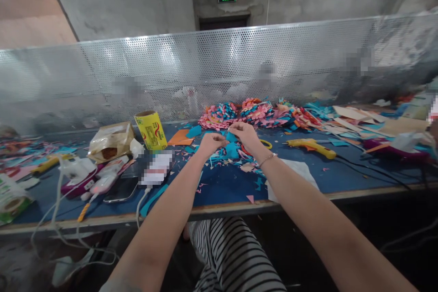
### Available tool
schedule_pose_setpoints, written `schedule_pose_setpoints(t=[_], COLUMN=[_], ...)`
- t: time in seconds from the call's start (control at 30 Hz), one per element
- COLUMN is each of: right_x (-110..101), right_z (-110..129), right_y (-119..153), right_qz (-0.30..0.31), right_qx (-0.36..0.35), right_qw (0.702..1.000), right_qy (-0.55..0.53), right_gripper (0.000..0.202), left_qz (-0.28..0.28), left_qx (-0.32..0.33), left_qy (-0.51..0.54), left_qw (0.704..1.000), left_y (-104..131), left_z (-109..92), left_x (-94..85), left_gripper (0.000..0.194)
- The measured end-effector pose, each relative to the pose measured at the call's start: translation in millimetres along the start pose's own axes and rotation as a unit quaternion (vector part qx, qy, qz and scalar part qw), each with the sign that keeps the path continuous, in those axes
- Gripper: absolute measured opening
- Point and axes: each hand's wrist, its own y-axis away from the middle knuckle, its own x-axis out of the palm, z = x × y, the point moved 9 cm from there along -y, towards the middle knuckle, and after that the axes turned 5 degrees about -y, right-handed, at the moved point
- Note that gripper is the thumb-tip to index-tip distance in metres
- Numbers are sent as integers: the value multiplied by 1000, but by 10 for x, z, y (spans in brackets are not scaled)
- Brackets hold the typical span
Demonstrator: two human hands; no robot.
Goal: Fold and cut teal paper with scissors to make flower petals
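Note:
Over the blue tabletop (219, 189), my two hands meet in front of me around a small blue piece of paper (231, 137). My right hand (248, 137) pinches the paper between thumb and fingers. Close beside it, my left hand (212, 143) is closed too, its fingertips pressed together at the paper's left edge. Beneath them lies a heap of blue cut paper scraps (232, 151). Yellow scissor handles (266, 144) show partly behind my right hand. How the paper is folded is too small to make out.
Pink, blue and orange fringed paper bundles (222, 115) lie at the back. A yellow hot glue gun (313, 147) with its cord rests at right. At left are a yellow box (150, 130), a paper bag (111, 141), a phone (121, 189) and white cables. A perforated metal screen (171, 64) stands behind.

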Motion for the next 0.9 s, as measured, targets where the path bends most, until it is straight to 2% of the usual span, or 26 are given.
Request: schedule_pose_setpoints(t=[0.3,0.57,0.77,0.9], right_x=[48,53,109,85], right_z=[-15,-51,-83,-80], right_y=[-40,-21,-12,-30], right_qz=[34,34,63,52], right_qx=[-14,8,34,19], right_qw=[999,999,997,998], right_qy=[35,9,11,34], right_gripper=[26,27,35,34], left_qz=[24,3,-12,-34], left_qx=[19,76,66,103], left_qy=[4,-56,-99,-140], left_qw=[1000,996,993,984], left_y=[32,51,71,85], left_z=[-91,-252,-250,-328], left_x=[84,29,7,-22], left_gripper=[25,24,22,21])
